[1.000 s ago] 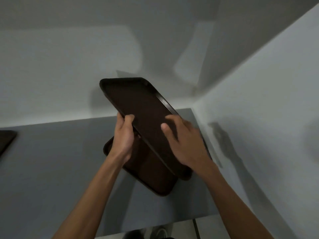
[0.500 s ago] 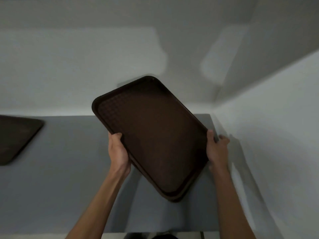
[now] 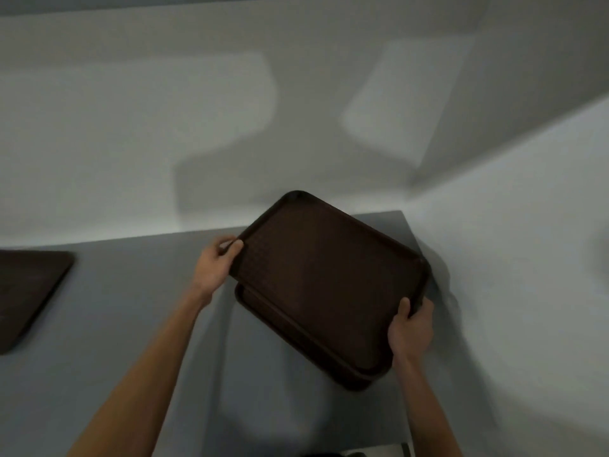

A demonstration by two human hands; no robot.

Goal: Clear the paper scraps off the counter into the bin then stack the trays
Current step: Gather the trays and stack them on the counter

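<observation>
A person is holding a dark brown upper tray [image 3: 326,278] with both bare hands over the grey desk [image 3: 131,324], in the corner where the two pale walls [image 3: 131,143] are meeting. The left hand [image 3: 216,263] is gripping the tray's rim on the side away from the corner, its fingers [image 3: 235,247] curled together and pinching the edge, thumb on top. The right hand [image 3: 410,331] is clasping the rim at the tray's near corner, fingers wrapped under and thumb pressing on the upper face. This tray is lying almost flat, turned at an angle to the desk's edge, directly above a second tray [image 3: 263,316] of the same colour that is resting on the desk; whether the two are touching is hard to tell, though the lower one's rim is showing just beyond the upper tray's near long side. A third tray [image 3: 29,291] is lying well apart from the stack, at the frame's left edge, partly cut off.
</observation>
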